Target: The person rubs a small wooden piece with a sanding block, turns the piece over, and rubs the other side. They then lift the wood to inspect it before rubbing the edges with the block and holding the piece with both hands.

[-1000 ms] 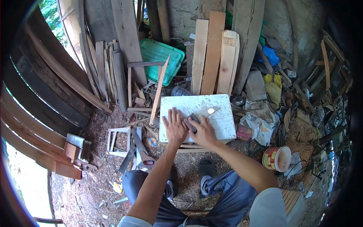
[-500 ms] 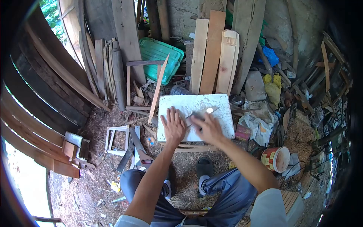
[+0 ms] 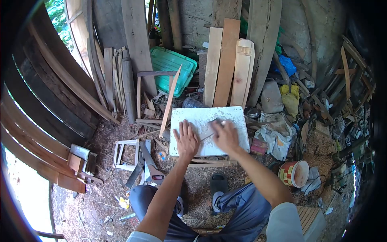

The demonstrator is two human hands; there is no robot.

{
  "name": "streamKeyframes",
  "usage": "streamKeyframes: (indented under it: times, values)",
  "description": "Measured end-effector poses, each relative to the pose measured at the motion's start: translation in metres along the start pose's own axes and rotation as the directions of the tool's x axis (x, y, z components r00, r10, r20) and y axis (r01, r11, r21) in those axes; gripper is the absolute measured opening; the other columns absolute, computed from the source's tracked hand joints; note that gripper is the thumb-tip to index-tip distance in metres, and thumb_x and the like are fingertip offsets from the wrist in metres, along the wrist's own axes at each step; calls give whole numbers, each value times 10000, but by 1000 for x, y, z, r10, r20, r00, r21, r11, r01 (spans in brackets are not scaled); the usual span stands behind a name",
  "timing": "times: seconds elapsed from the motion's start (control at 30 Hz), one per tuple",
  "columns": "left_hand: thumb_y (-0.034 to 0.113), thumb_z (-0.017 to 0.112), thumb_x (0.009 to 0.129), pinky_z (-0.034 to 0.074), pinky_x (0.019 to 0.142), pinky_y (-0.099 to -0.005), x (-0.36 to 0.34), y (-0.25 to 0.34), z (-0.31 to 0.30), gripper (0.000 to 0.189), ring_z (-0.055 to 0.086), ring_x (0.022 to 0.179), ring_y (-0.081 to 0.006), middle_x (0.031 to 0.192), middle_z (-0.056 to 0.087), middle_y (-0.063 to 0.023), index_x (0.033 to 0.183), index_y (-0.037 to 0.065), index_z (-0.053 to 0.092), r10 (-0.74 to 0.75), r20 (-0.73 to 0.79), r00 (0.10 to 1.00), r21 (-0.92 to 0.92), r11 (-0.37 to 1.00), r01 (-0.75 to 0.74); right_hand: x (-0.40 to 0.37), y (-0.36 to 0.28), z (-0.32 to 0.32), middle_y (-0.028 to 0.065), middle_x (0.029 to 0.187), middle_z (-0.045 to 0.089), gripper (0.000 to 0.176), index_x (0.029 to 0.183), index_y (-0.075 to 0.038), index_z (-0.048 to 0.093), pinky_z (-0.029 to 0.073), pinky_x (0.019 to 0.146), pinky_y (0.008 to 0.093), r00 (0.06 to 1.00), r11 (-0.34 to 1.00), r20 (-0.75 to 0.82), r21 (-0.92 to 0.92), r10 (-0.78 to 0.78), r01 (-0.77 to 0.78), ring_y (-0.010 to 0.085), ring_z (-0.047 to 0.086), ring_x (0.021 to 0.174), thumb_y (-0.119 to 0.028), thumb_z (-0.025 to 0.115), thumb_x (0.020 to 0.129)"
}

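A white, scuffed board (image 3: 236, 115) lies flat in front of me as a low worktop. My left hand (image 3: 187, 140) rests palm down on its left half, fingers stretched and slightly spread. From beside that hand a thin greyish strip (image 3: 207, 136) runs along the board toward my right hand (image 3: 225, 138). Motion smears the right hand, whose fingers are curled over a small dark piece (image 3: 218, 121). Blur hides exactly what that piece is, and part of the strip is covered by my hands.
Left of the board lie a handsaw (image 3: 151, 165) and a small white frame (image 3: 125, 154). Planks (image 3: 226, 64) and a green plastic lid (image 3: 177, 72) lean at the back. A bucket (image 3: 294, 173) lies tipped at right, near plastic bags (image 3: 278, 135). Wood shavings cover the floor.
My right hand has shifted a little right with the dark piece, and the shiny pointed tip seen beyond it no longer shows. The left hand stays flat on the board. The view has tilted slightly.
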State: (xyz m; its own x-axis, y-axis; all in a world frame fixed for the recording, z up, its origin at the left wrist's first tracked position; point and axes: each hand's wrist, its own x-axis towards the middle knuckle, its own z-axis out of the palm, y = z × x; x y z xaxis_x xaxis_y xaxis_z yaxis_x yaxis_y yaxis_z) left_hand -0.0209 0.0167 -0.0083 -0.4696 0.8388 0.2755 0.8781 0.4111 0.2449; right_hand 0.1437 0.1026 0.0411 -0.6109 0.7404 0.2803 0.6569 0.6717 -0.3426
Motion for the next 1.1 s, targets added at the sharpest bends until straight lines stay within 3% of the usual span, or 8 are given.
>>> streamKeyframes:
  times: [0.07,0.2,0.4,0.63,0.67,0.73,0.83,1.1]
  values:
    - [250,368,980,100,1210,-580,1,1,1,537,203,1505,-315,1599,293,-156,1467,30,416,-18,4,1000,-49,999,18,15,25,-18,204,1226,502,474,1272,-157,597,465,882,533,979,973,-7,-112,202,-202,389,532,1111,-213,693,811]
    - [249,358,986,105,1208,-581,0,4,-1,523,216,1500,-316,1596,299,-156,1455,31,437,-23,-6,1000,-32,999,23,11,28,-1,225,1203,501,455,1251,-140,597,495,840,508,980,978,-103,-104,169,-179,398,540,1063,-204,689,810]
    - [263,361,987,101,1208,-579,-2,3,-5,524,222,1499,-320,1590,313,-159,1443,23,455,-14,-18,1000,-65,998,13,-16,-34,4,204,1192,503,494,1277,-151,616,511,859,505,983,982,74,104,-167,159,389,545,1086,-178,703,791]
    - [262,365,989,111,1199,-596,-1,2,-3,525,225,1496,-327,1585,320,-167,1445,16,450,-5,-19,1000,-25,1000,5,14,28,-15,189,1165,518,497,1287,-161,608,458,845,541,983,979,-80,-102,167,-174,375,524,1106,-198,700,801]
    - [262,365,989,111,1199,-596,-1,5,-3,525,225,1496,-327,1585,320,-167,1445,16,450,-8,-17,1000,-33,999,7,9,17,9,200,1142,521,474,1260,-142,623,462,838,544,963,977,-221,-115,154,-182,401,532,1078,-184,690,792]
    - [260,363,989,110,1198,-597,0,3,-2,522,227,1496,-325,1584,321,-167,1443,16,450,-22,-27,999,-77,997,20,0,-11,6,220,1176,508,481,1265,-118,621,462,850,548,999,991,-15,127,43,-40,409,531,1082,-181,686,793]
    - [258,374,983,110,1198,-597,2,1,-1,518,230,1495,-324,1584,322,-161,1437,21,456,1,-48,999,-51,999,-4,-18,-30,9,227,1186,503,501,1294,-187,624,454,878,560,983,975,42,146,-178,170,414,530,1092,-190,688,797]
    - [246,383,976,98,1205,-585,1,1,-1,520,215,1499,-319,1586,317,-158,1442,24,447,-20,-18,1000,-37,999,19,12,16,-7,174,1190,539,427,1228,-184,645,462,856,542,955,949,-164,-157,249,-274,363,549,1082,-174,707,805]
